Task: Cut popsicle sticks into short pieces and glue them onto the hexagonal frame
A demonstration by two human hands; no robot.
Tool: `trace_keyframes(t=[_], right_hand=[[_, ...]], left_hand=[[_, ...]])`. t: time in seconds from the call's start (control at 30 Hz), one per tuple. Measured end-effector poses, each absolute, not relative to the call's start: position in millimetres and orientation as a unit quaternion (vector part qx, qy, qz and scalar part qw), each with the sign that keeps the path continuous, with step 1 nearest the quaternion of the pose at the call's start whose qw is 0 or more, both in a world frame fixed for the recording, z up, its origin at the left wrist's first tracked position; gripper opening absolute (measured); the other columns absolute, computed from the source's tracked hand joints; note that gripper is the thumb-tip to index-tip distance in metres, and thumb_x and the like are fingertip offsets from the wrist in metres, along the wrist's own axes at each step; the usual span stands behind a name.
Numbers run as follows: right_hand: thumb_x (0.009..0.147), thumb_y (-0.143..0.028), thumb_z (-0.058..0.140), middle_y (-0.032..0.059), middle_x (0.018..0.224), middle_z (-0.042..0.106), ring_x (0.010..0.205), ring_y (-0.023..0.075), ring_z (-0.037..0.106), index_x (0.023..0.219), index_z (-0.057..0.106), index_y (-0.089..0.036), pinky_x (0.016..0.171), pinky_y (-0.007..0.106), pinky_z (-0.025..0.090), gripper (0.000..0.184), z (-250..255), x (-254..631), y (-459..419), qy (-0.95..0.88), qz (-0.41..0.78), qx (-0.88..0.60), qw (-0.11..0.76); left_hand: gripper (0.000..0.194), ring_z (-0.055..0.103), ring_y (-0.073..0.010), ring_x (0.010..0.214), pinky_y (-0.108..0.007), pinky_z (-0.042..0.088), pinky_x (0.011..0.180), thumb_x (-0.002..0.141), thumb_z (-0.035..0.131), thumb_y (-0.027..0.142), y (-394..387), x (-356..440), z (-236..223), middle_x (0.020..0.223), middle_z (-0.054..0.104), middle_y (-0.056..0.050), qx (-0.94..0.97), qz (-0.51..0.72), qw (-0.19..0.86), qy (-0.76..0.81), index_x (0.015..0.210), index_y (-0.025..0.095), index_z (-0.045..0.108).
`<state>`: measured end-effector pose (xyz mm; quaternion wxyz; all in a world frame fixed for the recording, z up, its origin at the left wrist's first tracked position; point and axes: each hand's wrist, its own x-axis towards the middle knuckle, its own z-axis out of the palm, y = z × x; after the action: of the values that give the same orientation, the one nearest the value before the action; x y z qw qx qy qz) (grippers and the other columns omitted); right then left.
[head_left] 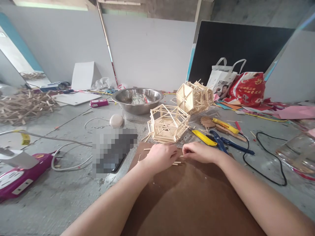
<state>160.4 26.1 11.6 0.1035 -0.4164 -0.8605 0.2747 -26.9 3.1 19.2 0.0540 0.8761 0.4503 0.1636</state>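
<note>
Close together over the brown board (197, 200), my two hands work low at its far edge. My left hand (162, 156) is curled, and what its fingertips hold, if anything, is hidden. The fingers of my right hand (199, 152) are pinched together around the end of a small wooden stick (181, 156). Short loose sticks (175, 164) lie beside my left fingers on the board. Just beyond both hands stands an open lattice frame of thin wooden sticks (168, 126). A larger, rounded stick structure (193, 97) stands behind it.
A yellow cutter (204, 137), blue-handled pliers (218, 141) and a yellow hot tool (225, 125) lie right. A steel basin (137, 109) stands behind. At left are a partly blurred phone (124, 154), cables, a purple power strip (29, 173) and a stick pile (24, 105). A glass jar (299, 152) stands far right.
</note>
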Motion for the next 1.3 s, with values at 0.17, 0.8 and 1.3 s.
trace_keyframes(t=[0.17, 0.8, 1.3], right_hand=[[0.07, -0.032, 0.051, -0.0042, 0.059, 0.048, 0.05, 0.0074, 0.043, 0.075, 0.052, -0.018, 0.046, 0.019, 0.034, 0.014, 17.8, 158.3, 27.8, -0.765, 0.457, -0.406, 0.205], [0.068, -0.031, 0.056, -0.0036, 0.065, 0.053, 0.054, 0.0068, 0.048, 0.073, 0.048, -0.018, 0.052, 0.021, 0.041, 0.016, 20.5, 125.4, 18.8, -0.635, 0.484, -0.356, 0.486], [0.067, -0.033, 0.055, -0.004, 0.057, 0.053, 0.042, 0.0046, 0.043, 0.069, 0.048, -0.016, 0.043, 0.02, 0.035, 0.018, 13.0, 136.8, 36.4, -0.568, 0.509, -0.372, 0.53]], left_hand=[[0.021, 0.051, -0.0108, 0.057, -0.022, 0.036, 0.053, 0.072, 0.044, 0.034, 10.9, -26.0, 18.7, 0.065, 0.061, 0.0, 0.779, 0.299, 0.184, 0.519, 0.075, 0.021, 0.06], [0.02, 0.039, -0.0018, 0.034, -0.016, 0.028, 0.034, 0.063, 0.057, 0.032, 12.3, -11.3, 40.8, 0.054, 0.052, 0.004, 0.484, 0.464, 0.59, 0.451, 0.062, 0.014, 0.049], [0.017, 0.023, -0.0022, 0.023, -0.018, 0.01, 0.028, 0.061, 0.052, 0.016, 88.6, -16.5, 82.4, 0.034, 0.037, 0.007, 0.52, 0.334, 0.513, 0.596, 0.05, 0.015, 0.039]])
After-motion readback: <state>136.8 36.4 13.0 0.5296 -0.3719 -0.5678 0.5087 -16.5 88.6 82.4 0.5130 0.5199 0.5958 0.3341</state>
